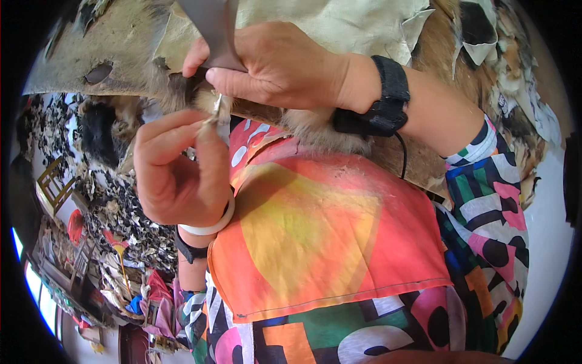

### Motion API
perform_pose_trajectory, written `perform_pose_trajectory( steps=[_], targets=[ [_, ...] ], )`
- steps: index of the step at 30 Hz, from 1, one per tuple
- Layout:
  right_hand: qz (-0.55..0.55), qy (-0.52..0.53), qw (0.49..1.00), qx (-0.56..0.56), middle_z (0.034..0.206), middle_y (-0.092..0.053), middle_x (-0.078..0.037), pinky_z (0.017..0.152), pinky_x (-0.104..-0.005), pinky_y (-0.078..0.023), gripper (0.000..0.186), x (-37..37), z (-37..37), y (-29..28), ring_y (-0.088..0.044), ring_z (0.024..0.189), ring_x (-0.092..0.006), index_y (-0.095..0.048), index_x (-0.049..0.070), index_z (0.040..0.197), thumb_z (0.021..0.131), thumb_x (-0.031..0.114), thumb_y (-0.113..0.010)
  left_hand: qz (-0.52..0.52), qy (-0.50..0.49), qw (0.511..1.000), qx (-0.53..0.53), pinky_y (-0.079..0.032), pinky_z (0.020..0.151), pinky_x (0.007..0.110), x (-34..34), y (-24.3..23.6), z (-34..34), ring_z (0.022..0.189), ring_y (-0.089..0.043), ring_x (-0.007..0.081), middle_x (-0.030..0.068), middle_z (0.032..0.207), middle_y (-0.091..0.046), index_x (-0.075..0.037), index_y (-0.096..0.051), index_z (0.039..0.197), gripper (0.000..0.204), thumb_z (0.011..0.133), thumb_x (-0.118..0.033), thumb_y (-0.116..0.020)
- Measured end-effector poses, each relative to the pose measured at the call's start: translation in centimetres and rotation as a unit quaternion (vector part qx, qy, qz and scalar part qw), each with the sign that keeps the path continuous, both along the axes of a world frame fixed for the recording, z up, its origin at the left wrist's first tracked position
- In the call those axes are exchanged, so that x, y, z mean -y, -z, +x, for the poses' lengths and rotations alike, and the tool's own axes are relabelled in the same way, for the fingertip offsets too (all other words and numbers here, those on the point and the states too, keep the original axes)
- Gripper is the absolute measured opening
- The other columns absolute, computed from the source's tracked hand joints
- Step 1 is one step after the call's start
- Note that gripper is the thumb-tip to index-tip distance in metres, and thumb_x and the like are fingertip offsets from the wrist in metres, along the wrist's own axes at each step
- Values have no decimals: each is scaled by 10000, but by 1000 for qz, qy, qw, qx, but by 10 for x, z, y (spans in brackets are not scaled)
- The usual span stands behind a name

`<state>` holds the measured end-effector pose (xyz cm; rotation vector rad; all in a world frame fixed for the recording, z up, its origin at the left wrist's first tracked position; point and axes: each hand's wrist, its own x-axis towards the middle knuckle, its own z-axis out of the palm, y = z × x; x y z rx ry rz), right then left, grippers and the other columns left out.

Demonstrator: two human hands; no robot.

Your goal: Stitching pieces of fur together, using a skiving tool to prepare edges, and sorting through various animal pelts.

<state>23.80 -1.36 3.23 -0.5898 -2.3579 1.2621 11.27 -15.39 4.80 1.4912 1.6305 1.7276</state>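
In the upper middle, my right hand (267, 70) grips a flat grey tool (213, 30), its fingers closed around the lower end. Just below, my left hand (176, 167) is curled, thumb and forefinger pinching a small pale, tufted scrap (212, 118) that is too small to make out clearly. Brown fur (179, 91) lies behind both hands, beside pale hides (315, 18). A grey fur edge (321, 133) runs beneath my right wrist, above the red and yellow apron (309, 230) on my body.
A wooden board edge (418, 182) borders my lap. More skins (79, 54) are layered at the top. To the left, dark and white scraps (139, 236) are heaped across the floor, with wooden chairs (54, 185), a red round object (76, 227) and bundles of cloth (157, 303).
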Motion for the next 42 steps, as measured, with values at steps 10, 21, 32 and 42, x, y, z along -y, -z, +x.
perform_pose_trajectory(
  steps=[10,21,32,42],
  targets=[
    [-33,-21,999,23,874,-689,-87,749,-427,-501,263,-4,-1,-5,-659,839,-321,-646,161,1047,906,338,-514,17,136,987,88,-452,528,272,8,-27,-5,557,-560,168,116,678,-625,-2,-552,785,118,753,92,-616],
    [-279,12,959,-53,759,-588,6,695,-256,-449,271,-17,-3,-40,-533,727,-85,-650,30,956,927,278,-546,-109,-120,983,-86,-407,619,266,-26,8,-51,684,-534,140,41,774,-601,-14,-633,844,178,796,-95,-785],
    [-145,20,987,-71,810,-671,-159,747,-356,-510,273,-16,-20,-19,-672,791,-275,-654,3,964,900,247,-550,-82,-138,961,-225,-399,721,326,-29,26,-32,770,-574,217,72,891,-620,-86,-672,912,207,748,-101,-798],
    [-111,4,992,-67,791,-668,-161,705,-385,-510,230,-11,-20,-20,-665,758,-324,-655,15,941,885,220,-568,-71,-137,916,-370,-313,783,305,-21,18,-36,799,-587,153,3,835,-633,-130,-710,900,158,763,-174,-778]
  ],
)
